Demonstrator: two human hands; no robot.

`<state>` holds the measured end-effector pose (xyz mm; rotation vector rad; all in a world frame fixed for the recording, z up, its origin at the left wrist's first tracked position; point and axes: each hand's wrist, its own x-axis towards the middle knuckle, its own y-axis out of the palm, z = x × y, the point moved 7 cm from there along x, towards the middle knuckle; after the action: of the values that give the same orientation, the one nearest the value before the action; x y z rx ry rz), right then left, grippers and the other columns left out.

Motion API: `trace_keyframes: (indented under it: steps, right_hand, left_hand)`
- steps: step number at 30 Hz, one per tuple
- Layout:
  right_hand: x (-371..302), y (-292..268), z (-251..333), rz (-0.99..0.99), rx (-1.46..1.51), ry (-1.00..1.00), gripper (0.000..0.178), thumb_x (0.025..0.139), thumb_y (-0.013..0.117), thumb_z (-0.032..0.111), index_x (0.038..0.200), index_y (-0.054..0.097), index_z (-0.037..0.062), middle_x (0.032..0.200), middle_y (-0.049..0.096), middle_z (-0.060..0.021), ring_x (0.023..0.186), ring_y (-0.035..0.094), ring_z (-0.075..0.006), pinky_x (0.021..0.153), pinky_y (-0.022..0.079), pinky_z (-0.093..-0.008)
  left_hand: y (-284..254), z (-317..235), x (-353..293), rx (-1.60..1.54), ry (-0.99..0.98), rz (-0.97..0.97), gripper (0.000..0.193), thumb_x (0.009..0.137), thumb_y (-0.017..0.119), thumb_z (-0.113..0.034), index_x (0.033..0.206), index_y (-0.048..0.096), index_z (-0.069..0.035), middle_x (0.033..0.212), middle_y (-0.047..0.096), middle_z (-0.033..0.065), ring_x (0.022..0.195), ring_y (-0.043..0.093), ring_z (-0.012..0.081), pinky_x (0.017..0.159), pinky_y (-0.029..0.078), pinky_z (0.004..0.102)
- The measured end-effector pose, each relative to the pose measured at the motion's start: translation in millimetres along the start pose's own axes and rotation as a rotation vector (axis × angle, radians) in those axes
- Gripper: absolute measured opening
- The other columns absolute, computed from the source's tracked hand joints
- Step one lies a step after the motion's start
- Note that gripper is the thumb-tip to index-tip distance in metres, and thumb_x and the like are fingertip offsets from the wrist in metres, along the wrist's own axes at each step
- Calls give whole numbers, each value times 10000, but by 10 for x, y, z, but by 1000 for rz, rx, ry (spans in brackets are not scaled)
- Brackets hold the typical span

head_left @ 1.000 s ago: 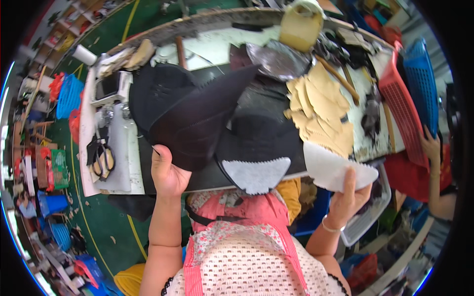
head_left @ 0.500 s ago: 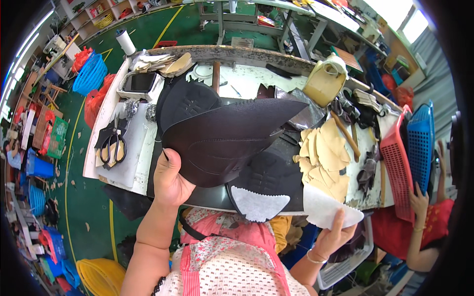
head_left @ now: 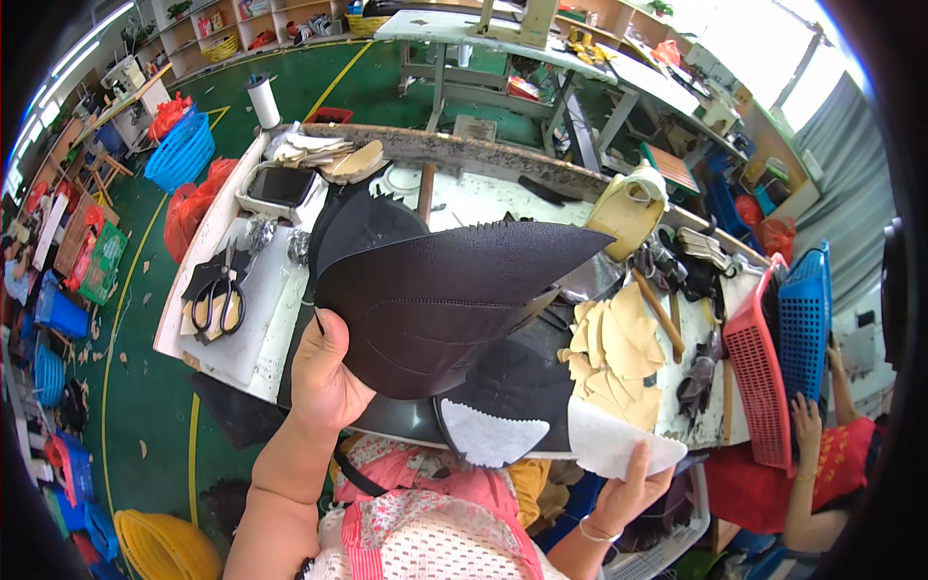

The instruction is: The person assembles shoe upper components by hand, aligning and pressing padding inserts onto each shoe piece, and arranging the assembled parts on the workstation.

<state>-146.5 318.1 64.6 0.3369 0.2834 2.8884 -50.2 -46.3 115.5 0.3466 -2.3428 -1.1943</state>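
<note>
My left hand (head_left: pixel 329 385) grips the near left edge of a stitched dark brown leather shoe upper (head_left: pixel 425 314), thumb on top, and holds it up over the bench. Toward the right, my right hand (head_left: pixel 628 498) pinches a white lining piece (head_left: pixel 611 437) with a serrated edge by its near side. Between the hands, a second white lining piece (head_left: pixel 493 431) lies over black leather pieces (head_left: pixel 522 372) at the bench's front edge. Beside the right hand's piece is a loose pile of cream-coloured cut pieces (head_left: pixel 623 338).
Black-handled scissors (head_left: pixel 220 304), a phone in a tray (head_left: pixel 280 186) and a white thread cone (head_left: pixel 262 101) are at the left. A yellow tape holder (head_left: pixel 623 215) stands at the back right. Past the bench's right end, a co-worker's hands touch red (head_left: pixel 759 377) and blue baskets (head_left: pixel 804 319).
The whole view has shifted, with the bench lower in the picture and more of the room showing behind it. Both hands keep the same holds on the upper and the white piece.
</note>
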Motion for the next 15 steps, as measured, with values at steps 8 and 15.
trace_keyframes:
  steps: [8, 15]
  right_hand:
    - [-33, 228, 130, 108, -15, -21, 184, 856, 610, 18, 1020, 533, -14, 904, 599, -51, 796, 563, -109, 740, 444, -250]
    - [-25, 330, 334, 200, -40, -51, 168, 814, 631, 25, 953, 542, -8, 890, 578, -63, 777, 537, -109, 723, 416, -234]
  left_hand:
    - [242, -6, 297, 34, 52, 103, 455, 995, 384, -302, 1361, 393, -31, 1388, 439, 148, 1269, 442, 300, 1064, 355, 499]
    - [565, 19, 582, 20, 107, 202, 432, 991, 419, -251, 1332, 398, 14, 1334, 482, 143, 1223, 488, 267, 1039, 397, 449]
